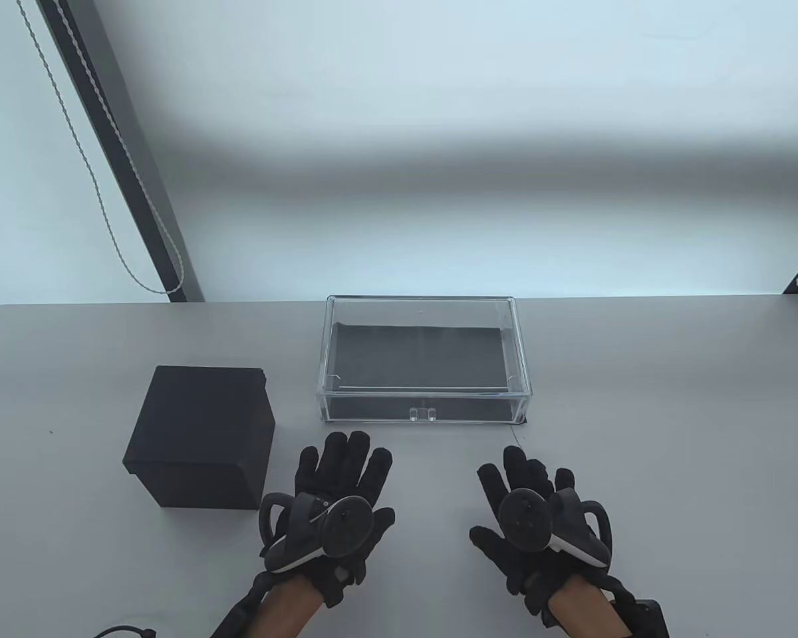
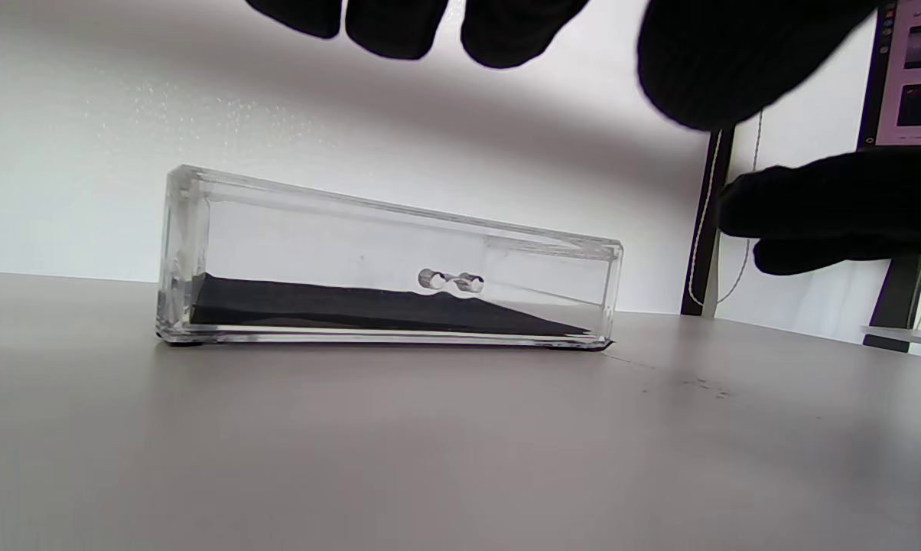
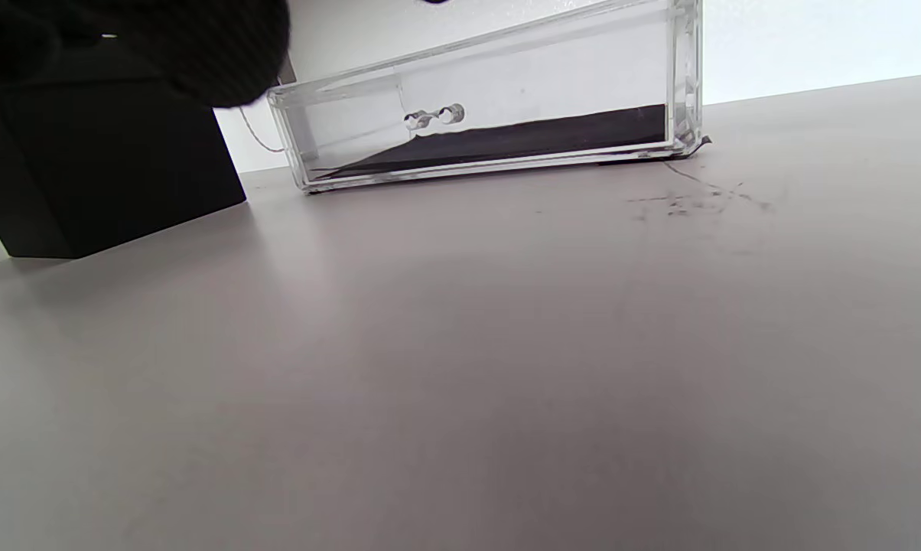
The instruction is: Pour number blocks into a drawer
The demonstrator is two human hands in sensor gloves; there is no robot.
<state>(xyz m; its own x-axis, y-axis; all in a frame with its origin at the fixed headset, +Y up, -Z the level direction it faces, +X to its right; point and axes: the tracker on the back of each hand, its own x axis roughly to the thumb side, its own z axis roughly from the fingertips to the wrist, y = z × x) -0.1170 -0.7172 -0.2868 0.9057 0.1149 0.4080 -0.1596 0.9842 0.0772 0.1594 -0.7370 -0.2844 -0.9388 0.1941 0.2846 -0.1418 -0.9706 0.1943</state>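
Note:
A clear acrylic drawer box [image 1: 424,359] with a black liner stands at the middle of the table, its drawer closed and its small clear handle [image 1: 422,415] facing me. It also shows in the left wrist view [image 2: 388,264] and the right wrist view [image 3: 499,99]. A black cube box [image 1: 203,435] stands left of it; its contents are hidden, and no number blocks show. My left hand [image 1: 336,495] hovers open and empty, in front of the drawer box and beside the black box. My right hand [image 1: 532,508] hovers open and empty, in front of the drawer's right corner.
The grey table [image 1: 671,412] ends at a white wall behind. A dark post with a bead cord [image 1: 113,199] stands at the back left. A monitor [image 2: 916,73] shows at the edge of the left wrist view. A cable [image 1: 123,630] lies at the near edge.

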